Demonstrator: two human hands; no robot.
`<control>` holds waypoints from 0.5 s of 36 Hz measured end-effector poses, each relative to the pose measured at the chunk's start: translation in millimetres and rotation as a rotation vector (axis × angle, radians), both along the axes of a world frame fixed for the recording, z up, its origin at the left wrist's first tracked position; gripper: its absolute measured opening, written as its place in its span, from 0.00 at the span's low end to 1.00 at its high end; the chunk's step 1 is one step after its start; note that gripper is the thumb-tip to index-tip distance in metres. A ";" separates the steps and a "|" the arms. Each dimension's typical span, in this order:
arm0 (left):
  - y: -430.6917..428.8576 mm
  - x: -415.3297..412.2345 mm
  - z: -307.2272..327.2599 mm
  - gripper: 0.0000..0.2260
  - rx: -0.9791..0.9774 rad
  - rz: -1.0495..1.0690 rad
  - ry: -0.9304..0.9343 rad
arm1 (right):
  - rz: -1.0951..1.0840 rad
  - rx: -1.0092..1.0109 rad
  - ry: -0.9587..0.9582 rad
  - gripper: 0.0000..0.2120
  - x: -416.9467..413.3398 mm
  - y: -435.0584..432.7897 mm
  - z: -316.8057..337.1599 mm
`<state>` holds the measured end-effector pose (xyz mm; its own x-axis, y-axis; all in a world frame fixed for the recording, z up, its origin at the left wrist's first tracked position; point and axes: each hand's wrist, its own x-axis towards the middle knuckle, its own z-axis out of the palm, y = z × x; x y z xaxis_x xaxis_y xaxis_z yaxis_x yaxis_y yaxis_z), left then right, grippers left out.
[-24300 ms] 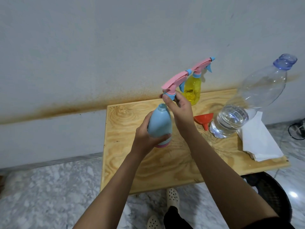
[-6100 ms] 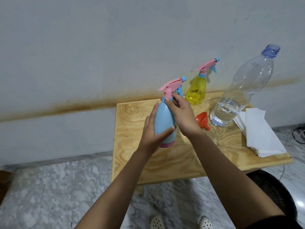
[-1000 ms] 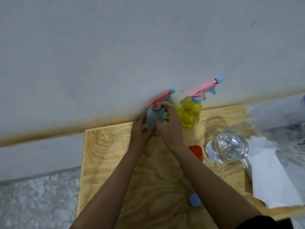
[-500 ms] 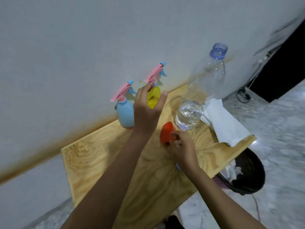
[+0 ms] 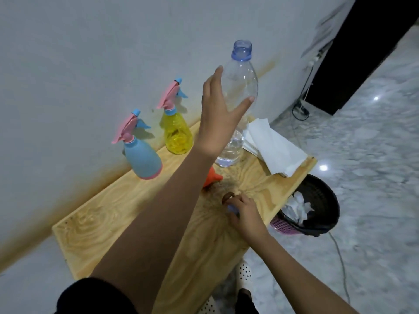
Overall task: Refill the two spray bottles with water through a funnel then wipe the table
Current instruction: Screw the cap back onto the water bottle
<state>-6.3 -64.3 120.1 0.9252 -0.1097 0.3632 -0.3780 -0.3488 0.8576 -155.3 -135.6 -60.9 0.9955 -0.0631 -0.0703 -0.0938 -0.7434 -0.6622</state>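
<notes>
Funnel (image 5: 213,177) mostly behind left forearm (image 5: 172,200); cap (image 5: 232,209) half under right fingers (image 5: 240,200).

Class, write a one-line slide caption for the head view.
Left hand at the uncapped water bottle; right hand pinching a blue cap.

Table (image 5: 108,225): bare plywood, set against the wall.
Back edge: blue spray bottle (image 5: 142,157), yellow spray bottle (image 5: 178,134), both upright.
Middle: water bottle (image 5: 243,71), orange funnel (image 5: 212,177) just beside it.
Right end: paper towels (image 5: 276,146), stacked.
Front: blue cap (image 5: 232,208).

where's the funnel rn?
Head view: the orange funnel lies on the wooden table, partly hidden behind the left forearm, between the blue spray bottle and the base of the water bottle, just beyond the right hand pinching the blue cap.
</notes>
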 end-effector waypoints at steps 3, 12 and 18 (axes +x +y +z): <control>0.4 0.2 -1.3 0.34 0.012 -0.006 0.008 | -0.137 0.097 -0.105 0.13 11.4 -15.1 18.3; 1.8 -7.4 -0.3 0.35 -0.006 0.010 0.030 | -0.309 0.464 -0.602 0.12 94.4 -52.9 184.6; 2.8 -9.7 5.1 0.35 -0.002 0.027 0.054 | -0.060 0.452 -0.644 0.13 137.7 -55.5 263.5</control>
